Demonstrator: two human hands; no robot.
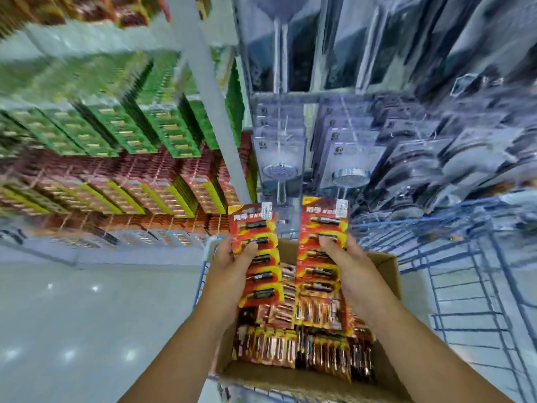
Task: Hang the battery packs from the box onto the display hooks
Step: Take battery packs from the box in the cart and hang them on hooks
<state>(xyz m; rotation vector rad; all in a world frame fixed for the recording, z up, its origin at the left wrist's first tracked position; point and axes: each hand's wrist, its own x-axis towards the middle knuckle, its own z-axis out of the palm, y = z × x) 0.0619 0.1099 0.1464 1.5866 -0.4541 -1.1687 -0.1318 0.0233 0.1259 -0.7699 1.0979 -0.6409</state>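
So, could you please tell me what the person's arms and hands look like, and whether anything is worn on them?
Both forearms are bare as far as the picture shows: no sleeves, gloves, watch or bracelet. The left hand and the right hand show no rings on the visible fingers. Nails look short and unpainted.

A brown cardboard box (386,269) sits in a blue wire trolley (453,289) on the pale glossy floor (87,315). Red-and-yellow carded battery packs (308,344) lie packed inside the box.
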